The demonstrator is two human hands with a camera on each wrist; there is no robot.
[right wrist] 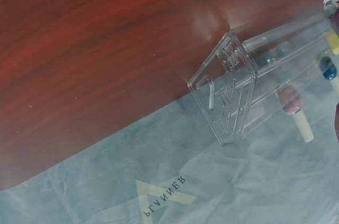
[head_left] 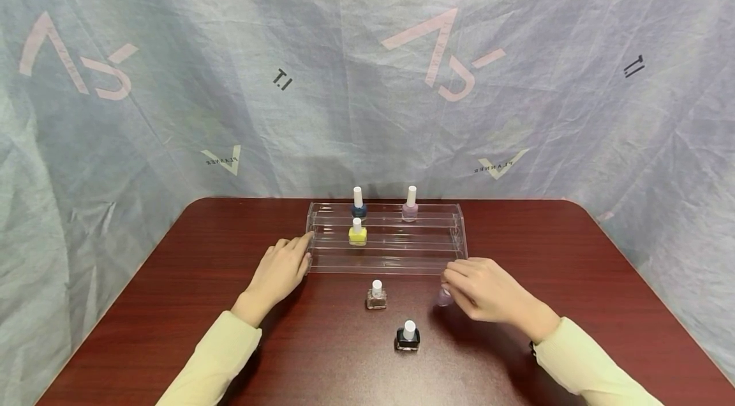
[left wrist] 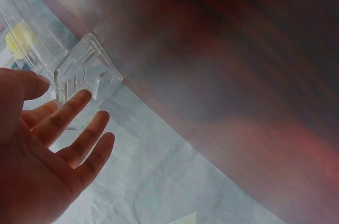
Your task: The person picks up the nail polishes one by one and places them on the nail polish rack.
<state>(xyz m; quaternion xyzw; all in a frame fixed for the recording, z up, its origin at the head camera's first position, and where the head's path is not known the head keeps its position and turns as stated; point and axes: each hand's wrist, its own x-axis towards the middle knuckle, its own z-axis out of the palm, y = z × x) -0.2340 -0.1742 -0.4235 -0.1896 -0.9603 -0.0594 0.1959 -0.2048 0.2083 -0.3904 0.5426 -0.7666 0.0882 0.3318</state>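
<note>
A clear stepped rack [head_left: 413, 259] stands toward the back of the table. My left hand [head_left: 281, 269] touches its left end with fairly straight fingers; in the left wrist view the fingers [left wrist: 79, 108] spread beside the clear end panel [left wrist: 87, 73]. My right hand [head_left: 482, 288] pinches a light purple nail polish bottle [head_left: 445, 297] near the rack's front right corner, its cap hidden by the fingers. On the rack stand a dark blue nail polish [head_left: 358, 209], another light purple nail polish [head_left: 410, 211] and a yellow nail polish [head_left: 357, 237] one step lower.
In front of the rack, a brownish nail polish [head_left: 376, 297] and a black nail polish [head_left: 408, 338] stand upright on the dark red wooden table [head_left: 321, 355]. A grey printed cloth [head_left: 356, 74] hangs behind the table and along its sides.
</note>
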